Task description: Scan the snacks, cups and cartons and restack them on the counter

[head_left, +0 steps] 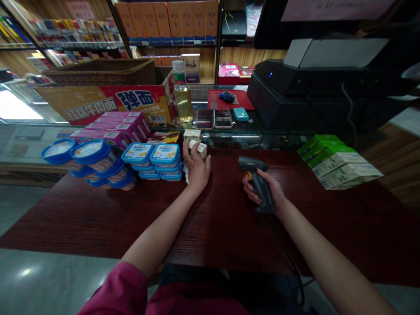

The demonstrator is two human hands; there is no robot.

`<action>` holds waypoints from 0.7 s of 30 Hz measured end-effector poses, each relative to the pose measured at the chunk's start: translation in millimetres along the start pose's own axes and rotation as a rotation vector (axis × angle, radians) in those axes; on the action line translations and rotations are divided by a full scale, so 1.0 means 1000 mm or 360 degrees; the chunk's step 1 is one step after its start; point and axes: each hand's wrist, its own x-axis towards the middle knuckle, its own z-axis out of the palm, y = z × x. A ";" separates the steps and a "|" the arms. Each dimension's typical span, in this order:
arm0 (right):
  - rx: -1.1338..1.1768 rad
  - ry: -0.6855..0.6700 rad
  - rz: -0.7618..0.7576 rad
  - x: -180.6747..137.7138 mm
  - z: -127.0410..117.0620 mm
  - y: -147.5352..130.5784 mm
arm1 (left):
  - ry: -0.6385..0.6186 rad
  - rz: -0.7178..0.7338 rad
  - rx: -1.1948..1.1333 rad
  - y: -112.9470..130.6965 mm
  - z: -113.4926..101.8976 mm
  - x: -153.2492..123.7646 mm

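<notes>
My right hand [275, 188] is wrapped around the grip of a dark grey barcode scanner [264, 186], held over the dark red-brown table with its head pointing left. A cable hangs from its handle toward the table's front edge. Toward the back, my left hand [198, 168] has its fingers curled over a small cream-coloured box [201, 150]; part of the box is hidden by the fingers. Another small cream box [192, 134] stands just behind it. Left of this hand are stacked square tubs with blue lids [165, 153].
Round blue-lidded tubs [93, 153] and purple boxes [114, 131] stand at the left. Green and cream cartons [341, 164] lie at the right. Behind are a cardboard box [108, 105], a bottle [183, 98], a mouse [227, 96] and black machines [295, 100].
</notes>
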 end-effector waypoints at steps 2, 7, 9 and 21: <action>-0.0007 0.0012 0.0003 0.000 0.000 0.000 | -0.0130 0.0204 0.0055 -0.001 -0.012 -0.001; -0.0011 0.0030 0.0013 -0.001 0.000 0.000 | -0.0423 0.0496 0.0155 -0.012 -0.039 0.004; -0.0007 0.0038 0.0028 -0.001 0.000 0.000 | -0.0421 0.0519 0.0206 -0.014 -0.039 0.008; 0.0021 0.0018 -0.0015 0.000 0.001 -0.001 | -0.0352 0.0178 0.0358 -0.011 -0.016 0.021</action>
